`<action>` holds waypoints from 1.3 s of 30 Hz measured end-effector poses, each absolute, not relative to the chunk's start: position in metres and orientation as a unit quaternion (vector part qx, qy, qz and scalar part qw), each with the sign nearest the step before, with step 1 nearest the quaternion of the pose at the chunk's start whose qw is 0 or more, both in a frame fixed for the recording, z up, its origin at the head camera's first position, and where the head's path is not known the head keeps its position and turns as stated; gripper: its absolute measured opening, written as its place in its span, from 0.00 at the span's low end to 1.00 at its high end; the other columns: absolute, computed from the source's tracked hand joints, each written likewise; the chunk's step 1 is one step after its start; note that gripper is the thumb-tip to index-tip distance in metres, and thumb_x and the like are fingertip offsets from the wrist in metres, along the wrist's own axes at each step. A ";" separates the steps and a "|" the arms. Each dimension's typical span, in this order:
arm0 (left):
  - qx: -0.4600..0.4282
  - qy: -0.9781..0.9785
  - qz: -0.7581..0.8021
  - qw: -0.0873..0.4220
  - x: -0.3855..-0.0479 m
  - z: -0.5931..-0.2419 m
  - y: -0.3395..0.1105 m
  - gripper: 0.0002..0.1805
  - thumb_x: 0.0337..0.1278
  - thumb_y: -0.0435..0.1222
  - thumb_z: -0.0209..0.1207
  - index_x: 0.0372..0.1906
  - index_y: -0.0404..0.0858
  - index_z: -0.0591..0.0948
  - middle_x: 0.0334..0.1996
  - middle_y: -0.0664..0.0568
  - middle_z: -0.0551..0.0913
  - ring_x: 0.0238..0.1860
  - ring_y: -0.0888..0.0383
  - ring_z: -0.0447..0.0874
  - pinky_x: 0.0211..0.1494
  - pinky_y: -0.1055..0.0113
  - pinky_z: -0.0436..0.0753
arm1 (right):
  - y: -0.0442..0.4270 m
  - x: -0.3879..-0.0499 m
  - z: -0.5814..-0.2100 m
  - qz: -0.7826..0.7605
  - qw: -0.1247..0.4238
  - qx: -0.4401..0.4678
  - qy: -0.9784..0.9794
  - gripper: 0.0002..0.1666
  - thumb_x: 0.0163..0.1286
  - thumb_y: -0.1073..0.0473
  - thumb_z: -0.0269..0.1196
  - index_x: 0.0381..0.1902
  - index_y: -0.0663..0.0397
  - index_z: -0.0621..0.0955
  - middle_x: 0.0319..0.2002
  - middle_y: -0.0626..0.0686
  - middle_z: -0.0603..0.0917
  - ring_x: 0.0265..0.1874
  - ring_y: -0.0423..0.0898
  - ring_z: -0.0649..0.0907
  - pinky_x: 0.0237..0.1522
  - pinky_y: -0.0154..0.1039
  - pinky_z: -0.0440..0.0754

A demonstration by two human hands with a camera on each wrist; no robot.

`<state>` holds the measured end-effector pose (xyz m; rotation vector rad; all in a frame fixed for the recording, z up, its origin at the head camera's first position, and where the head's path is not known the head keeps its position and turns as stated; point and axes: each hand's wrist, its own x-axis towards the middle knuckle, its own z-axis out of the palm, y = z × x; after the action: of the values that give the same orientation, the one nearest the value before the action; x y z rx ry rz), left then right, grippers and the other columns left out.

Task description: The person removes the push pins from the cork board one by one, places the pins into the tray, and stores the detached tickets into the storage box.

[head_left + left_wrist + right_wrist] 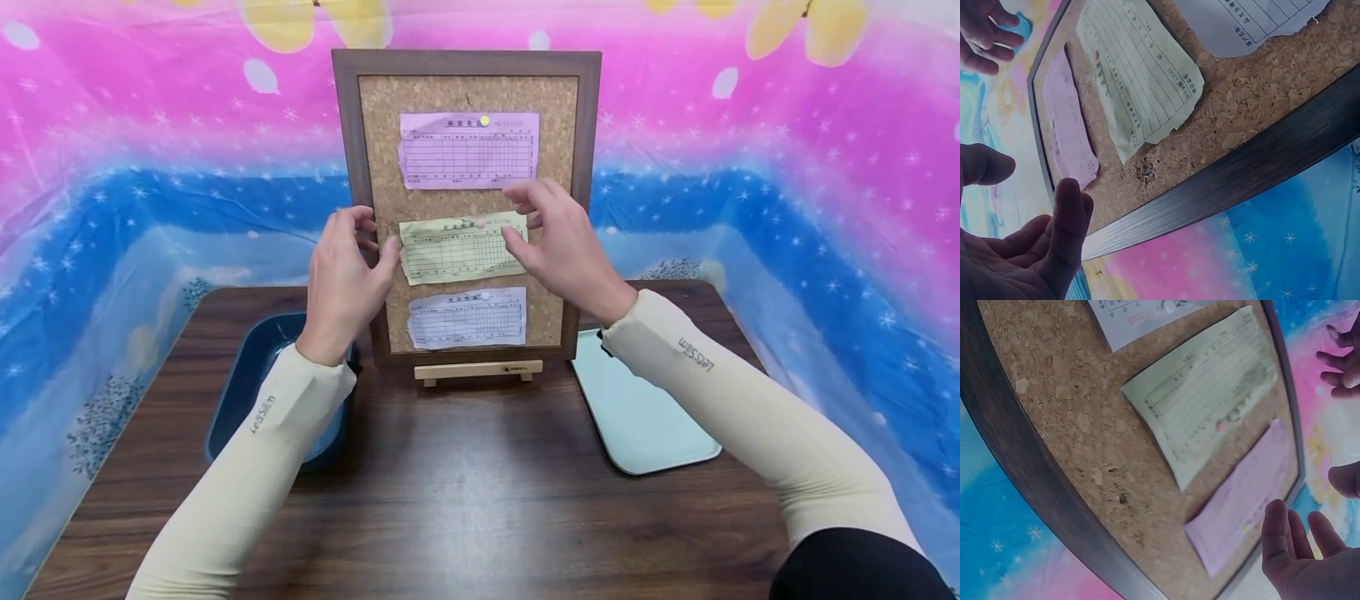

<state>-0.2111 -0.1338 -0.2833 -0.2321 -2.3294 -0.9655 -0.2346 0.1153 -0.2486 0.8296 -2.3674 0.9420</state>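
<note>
A cork board in a dark wooden frame stands upright with three receipt slips pinned on it. The top one is a pink slip under a yellow pushpin. Below hangs a pale green slip, slightly tilted, with a pink pushpin. Lowest is a whitish-lilac slip with a white pushpin. My left hand hovers by the frame's left side, thumb near the green slip's left edge, holding nothing. My right hand is in front of the green slip's right end, fingers relaxed, also holding nothing.
A small wooden easel supports the board on the brown table. At the left sits a dark blue basin, partly behind my left forearm. A pale mint tray lies at the right. Patterned cloth surrounds the table.
</note>
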 end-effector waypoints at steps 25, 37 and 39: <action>-0.077 -0.880 -0.376 0.281 -0.247 -0.275 -0.141 0.21 0.63 0.40 0.55 0.56 0.31 0.74 0.44 0.42 0.79 0.39 0.52 0.80 0.44 0.58 0.77 | 0.106 -0.276 -0.228 0.320 0.237 0.247 -0.884 0.15 0.64 0.65 0.61 0.48 0.63 0.78 0.46 0.56 0.79 0.44 0.46 0.79 0.45 0.33 0.77; -0.052 -0.885 -0.371 0.275 -0.272 -0.259 -0.127 0.21 0.63 0.41 0.54 0.56 0.34 0.73 0.43 0.48 0.81 0.38 0.56 0.81 0.45 0.63 0.76 | 0.090 -0.291 -0.219 0.306 0.244 0.237 -0.889 0.13 0.63 0.65 0.60 0.46 0.61 0.79 0.43 0.54 0.79 0.43 0.44 0.78 0.45 0.28 0.73; -0.052 -0.885 -0.373 0.273 -0.274 -0.258 -0.124 0.21 0.63 0.41 0.55 0.56 0.34 0.73 0.43 0.48 0.82 0.39 0.56 0.81 0.46 0.63 0.76 | 0.089 -0.294 -0.215 0.304 0.244 0.229 -0.892 0.13 0.63 0.65 0.60 0.46 0.61 0.79 0.43 0.54 0.79 0.43 0.44 0.78 0.45 0.27 0.72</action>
<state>-0.2740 -0.1244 -0.2579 -0.1394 -2.3819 -1.0022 -0.2936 0.0889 -0.2154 0.6251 -2.4367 0.8300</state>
